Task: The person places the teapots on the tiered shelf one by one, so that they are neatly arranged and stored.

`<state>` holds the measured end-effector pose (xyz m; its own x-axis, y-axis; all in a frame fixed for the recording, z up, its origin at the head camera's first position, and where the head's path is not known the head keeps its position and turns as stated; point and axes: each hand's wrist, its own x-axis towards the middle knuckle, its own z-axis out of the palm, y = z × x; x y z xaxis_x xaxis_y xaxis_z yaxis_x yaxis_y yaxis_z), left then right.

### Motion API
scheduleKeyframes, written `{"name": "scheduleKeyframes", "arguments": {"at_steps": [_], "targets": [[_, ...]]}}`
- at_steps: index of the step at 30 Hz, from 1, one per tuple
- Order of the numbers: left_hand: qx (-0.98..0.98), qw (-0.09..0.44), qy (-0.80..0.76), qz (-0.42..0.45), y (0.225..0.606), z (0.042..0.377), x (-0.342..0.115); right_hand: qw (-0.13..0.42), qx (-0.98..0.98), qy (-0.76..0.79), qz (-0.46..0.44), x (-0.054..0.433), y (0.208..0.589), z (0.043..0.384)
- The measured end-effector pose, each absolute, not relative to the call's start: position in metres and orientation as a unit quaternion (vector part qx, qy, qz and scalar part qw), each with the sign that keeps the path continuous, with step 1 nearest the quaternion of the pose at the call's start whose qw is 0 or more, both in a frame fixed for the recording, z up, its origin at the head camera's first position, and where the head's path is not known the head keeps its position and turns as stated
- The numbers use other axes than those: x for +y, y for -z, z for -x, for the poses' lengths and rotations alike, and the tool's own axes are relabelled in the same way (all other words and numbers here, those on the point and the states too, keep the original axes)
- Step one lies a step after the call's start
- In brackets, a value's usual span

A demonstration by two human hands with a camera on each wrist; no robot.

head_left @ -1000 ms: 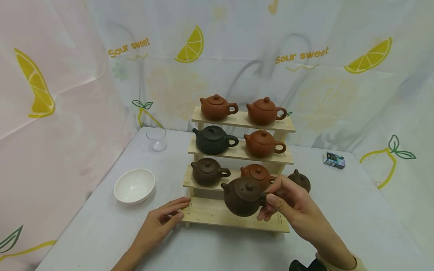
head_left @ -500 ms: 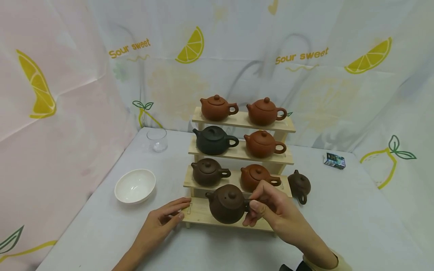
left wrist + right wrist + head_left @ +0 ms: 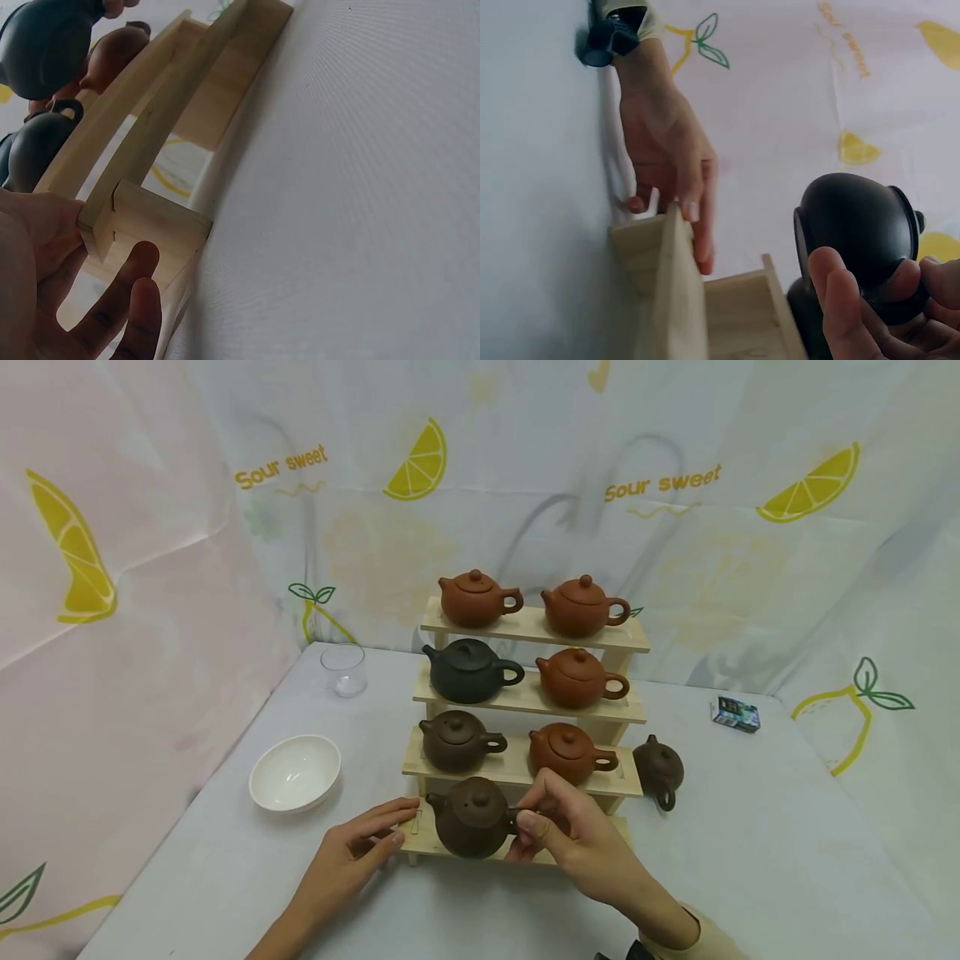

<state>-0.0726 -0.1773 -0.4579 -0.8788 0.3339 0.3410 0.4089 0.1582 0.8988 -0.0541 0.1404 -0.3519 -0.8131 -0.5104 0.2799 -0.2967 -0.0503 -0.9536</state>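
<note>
In the head view, my right hand pinches the handle of a dark brown teapot. The teapot is over the left part of the wooden stand's bottom shelf; I cannot tell whether its base touches. My left hand holds the left end of that shelf between thumb and fingers. In the left wrist view, two fingers extend beside the stand's leg. Directly behind, on the shelf above, sit another dark brown teapot and a reddish-brown one. The right wrist view shows the held teapot from another side.
Higher shelves carry a dark green teapot and several reddish-brown teapots. Right of the stand is a dark brown teapot; beyond it lies a small box. A white bowl and a clear glass stand left.
My right hand has carried the dark brown teapot leftward and slightly down over the bottom shelf, uncovering the reddish-brown teapot behind. My left hand has stayed at the shelf's end.
</note>
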Motion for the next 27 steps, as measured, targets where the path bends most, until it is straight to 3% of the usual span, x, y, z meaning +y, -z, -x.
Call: {"name": "scheduleKeyframes", "arguments": {"at_steps": [7,27], "targets": [[-0.760,0.041,0.601,0.246,0.457,0.072,-0.177,0.095,0.685,0.673,0.262,0.126,0.370,0.055],[-0.766,0.051,0.596,0.236,0.459,0.071,-0.176,0.066,0.715,0.649,0.252,0.111,0.408,0.065]]}}
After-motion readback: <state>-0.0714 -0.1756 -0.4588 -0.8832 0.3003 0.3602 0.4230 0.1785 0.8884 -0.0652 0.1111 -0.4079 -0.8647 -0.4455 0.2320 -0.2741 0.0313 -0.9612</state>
